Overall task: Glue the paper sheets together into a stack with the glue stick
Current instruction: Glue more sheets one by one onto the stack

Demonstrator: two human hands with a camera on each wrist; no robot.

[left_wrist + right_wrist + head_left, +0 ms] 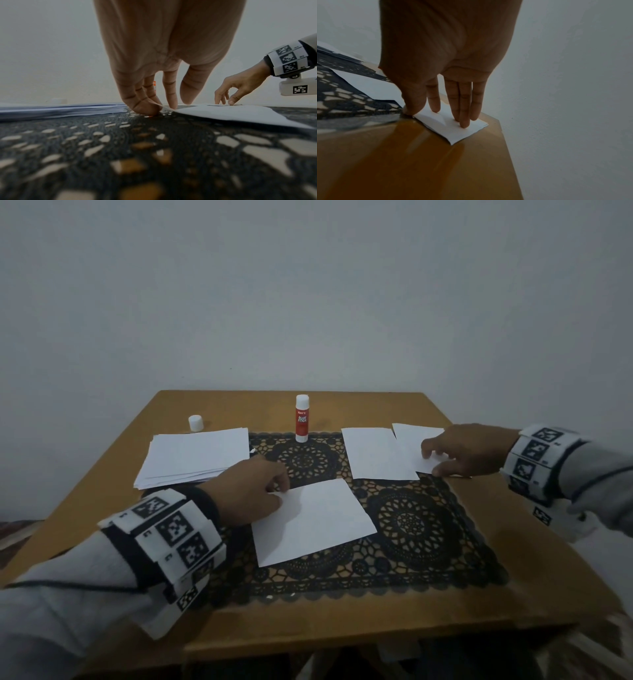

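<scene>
A white sheet (313, 520) lies tilted on the black lace mat (411, 525). My left hand (282, 496) pinches its far left corner, which lifts slightly off the mat (231, 115). Two more sheets lie at the right: one (375, 453) flat and a smaller one (411, 440) overlapping it. My right hand (433, 463) rests on that smaller sheet (467, 133), straight fingers pressing down, thumb at its near edge; the paper buckles a little between them. The red-and-white glue stick (302, 419) stands upright and uncapped at the mat's far edge.
A loose stack of white paper (197, 457) sits at the left, behind my left hand. The glue stick's white cap (196, 422) stands beyond it. The wooden table (342, 621) butts against a plain wall.
</scene>
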